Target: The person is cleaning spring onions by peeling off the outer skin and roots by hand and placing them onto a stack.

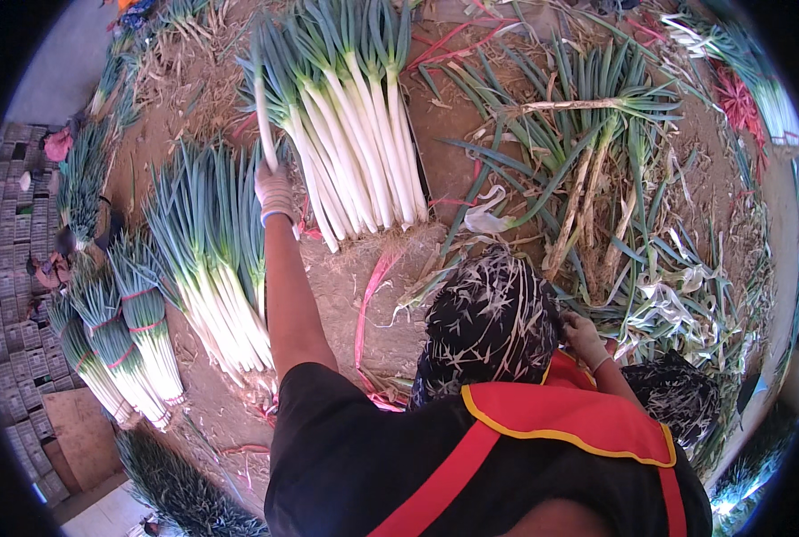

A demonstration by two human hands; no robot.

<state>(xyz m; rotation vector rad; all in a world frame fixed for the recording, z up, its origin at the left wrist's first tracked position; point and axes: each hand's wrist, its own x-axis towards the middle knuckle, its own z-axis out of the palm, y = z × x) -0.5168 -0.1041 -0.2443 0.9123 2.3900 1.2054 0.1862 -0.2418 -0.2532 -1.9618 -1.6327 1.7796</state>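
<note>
My left hand (274, 190), in a pale glove, reaches forward and is closed round one long green onion (263, 116). Its white stalk stands up from my fingers beside a big pile of green onions (355, 152), laid with white ends toward me. Just left of my forearm lies a second loose pile of green onions (212, 268). My right hand (585, 338), gloved too, is close to my knee in dark patterned cloth (489, 313). Its fingers are partly hidden, so whether it holds anything cannot be made out.
Tied onion bundles (118, 340) lie at the left. Untrimmed onions (596, 161) and peeled scraps (668, 304) cover the ground at the right. A red plastic strip (368, 313) lies in front of me. Grey crates (15, 268) are stacked at the far left.
</note>
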